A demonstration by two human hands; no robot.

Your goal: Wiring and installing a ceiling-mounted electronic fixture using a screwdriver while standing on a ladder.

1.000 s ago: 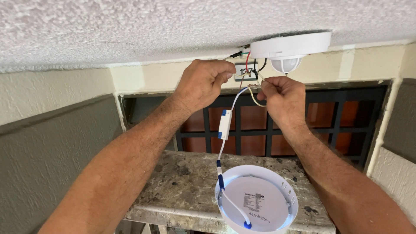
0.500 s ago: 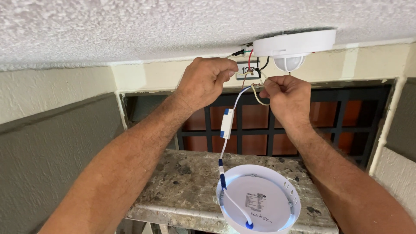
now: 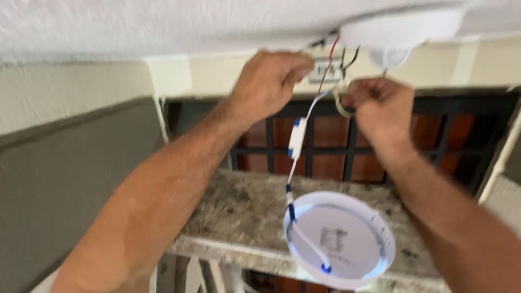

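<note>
Crowded up under the ceiling (image 3: 163, 21) edge beside the white fixture (image 3: 401, 27) — open air below. Left hand (image 3: 268, 81) and right hand (image 3: 380, 106) raised, both pinching wires (image 3: 332, 59). Round lamp (image 3: 339, 239) dangling on its cord — over the stone ledge (image 3: 239, 217).

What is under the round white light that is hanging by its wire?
Under the hanging round light is a speckled stone ledge. The light covers part of the ledge, so what lies right behind it cannot be seen.

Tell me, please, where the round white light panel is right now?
In the head view, the round white light panel hangs low, right of centre, from its white cable, in front of the stone ledge, below both raised hands.
</note>
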